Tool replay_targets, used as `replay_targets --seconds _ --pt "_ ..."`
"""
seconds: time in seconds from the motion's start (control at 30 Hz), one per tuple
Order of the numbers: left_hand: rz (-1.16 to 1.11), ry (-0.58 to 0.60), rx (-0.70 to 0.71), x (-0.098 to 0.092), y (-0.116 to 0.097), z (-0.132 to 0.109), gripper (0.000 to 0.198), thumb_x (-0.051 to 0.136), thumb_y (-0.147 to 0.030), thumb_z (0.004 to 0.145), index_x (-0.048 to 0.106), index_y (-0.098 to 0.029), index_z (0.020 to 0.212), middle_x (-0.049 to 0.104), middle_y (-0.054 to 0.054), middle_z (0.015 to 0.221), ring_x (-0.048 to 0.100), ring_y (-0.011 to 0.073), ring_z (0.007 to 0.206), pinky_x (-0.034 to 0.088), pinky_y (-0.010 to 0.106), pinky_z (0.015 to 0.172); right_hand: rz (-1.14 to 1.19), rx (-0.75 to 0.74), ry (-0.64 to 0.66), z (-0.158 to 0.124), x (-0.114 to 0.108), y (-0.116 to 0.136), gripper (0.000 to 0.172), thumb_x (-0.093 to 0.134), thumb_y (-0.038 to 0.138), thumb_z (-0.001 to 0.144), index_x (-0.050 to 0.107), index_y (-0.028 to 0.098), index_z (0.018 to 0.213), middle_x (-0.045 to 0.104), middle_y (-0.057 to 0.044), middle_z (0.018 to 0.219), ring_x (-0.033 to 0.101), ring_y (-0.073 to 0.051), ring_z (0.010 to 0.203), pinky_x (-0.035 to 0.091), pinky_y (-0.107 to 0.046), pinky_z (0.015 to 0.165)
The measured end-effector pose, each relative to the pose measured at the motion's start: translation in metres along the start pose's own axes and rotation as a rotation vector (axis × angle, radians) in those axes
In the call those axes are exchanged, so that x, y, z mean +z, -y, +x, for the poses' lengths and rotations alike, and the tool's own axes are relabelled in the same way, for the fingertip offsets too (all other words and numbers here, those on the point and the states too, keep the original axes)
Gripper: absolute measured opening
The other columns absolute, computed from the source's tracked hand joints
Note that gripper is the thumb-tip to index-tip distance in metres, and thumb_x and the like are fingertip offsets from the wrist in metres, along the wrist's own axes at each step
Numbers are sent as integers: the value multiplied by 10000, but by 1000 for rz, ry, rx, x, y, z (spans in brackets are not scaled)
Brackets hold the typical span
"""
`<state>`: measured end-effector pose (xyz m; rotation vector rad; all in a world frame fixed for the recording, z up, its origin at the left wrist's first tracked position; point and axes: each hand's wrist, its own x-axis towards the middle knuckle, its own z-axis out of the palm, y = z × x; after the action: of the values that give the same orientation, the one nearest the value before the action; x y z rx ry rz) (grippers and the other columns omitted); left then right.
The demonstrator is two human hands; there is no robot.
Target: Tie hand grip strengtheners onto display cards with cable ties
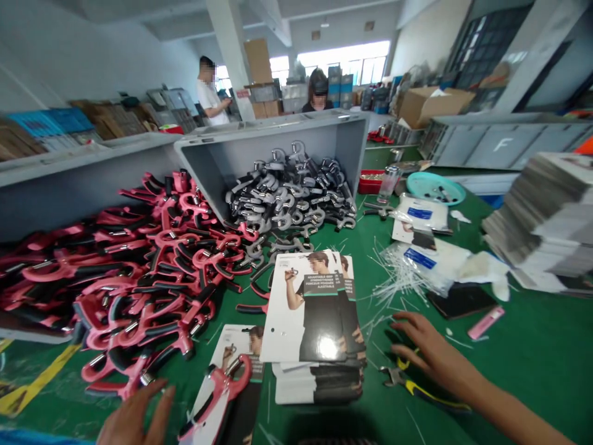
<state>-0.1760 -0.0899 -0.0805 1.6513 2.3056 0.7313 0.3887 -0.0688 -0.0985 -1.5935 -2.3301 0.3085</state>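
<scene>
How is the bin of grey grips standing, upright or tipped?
Tipped: the bin has its open mouth facing the camera, and grey grips spill out onto the green table.

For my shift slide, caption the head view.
Left hand near pink grip strengtheners, right hand near yellow-handled cutters, stacked printed cards between them.

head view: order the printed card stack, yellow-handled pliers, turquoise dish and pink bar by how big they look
1. printed card stack
2. turquoise dish, yellow-handled pliers: unsure; pliers longer but nearer
3. pink bar
</scene>
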Motion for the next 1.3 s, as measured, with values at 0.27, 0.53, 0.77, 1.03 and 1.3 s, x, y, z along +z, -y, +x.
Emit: replay_targets --seconds 0.27,0.53,0.77,1.03,1.3 --pt "-407 101 298 16 -183 21 293 543 -452 916 716 -239 1018 745 35 1071 676 225 1030 504 331 933 131 116 -35 134 14 -14 129 622 231 847 566 204 734 592 -53 807 597 -189 720 463 -277 632" --pt "-457 46 878 18 -251 50 246 521 -178 965 656 -220 1167 707 60 1160 637 185 1108 483 331 994 559 219 -439 197 -91 -6 322 373 498 971 527 216 1002 586 -41 888 458 -143 615 391 -268 542" --pt "-198 -13 1201 31 -304 71 277 495 -202 981 603 -148 1231 660 126 1206 608 235 1109 518 404 944 1509 84 256 173 -109 102 193 673 355 898 632 168 929 523 17 772 410 -59 572 332 -190 501" --pt "-166 -82 1124 18 -285 68 226 448 -244 1004 646 -159 1075 715 74 877 645 204 813 485 348 767 1753 84 393 181 -100 126 201 717 254 871 703 167 1051 590 -22 909 468 -61 653 430 -182 576" --pt "-335 40 628 25 -241 64 472 662 -398 868 566 -190 1280 657 119 1189 604 264 1059 464 395 905 1020 7 -152 180 -81 132 226 641 416 900 743 215 913 706 -48 970 575 -148 711 499 -277 631"
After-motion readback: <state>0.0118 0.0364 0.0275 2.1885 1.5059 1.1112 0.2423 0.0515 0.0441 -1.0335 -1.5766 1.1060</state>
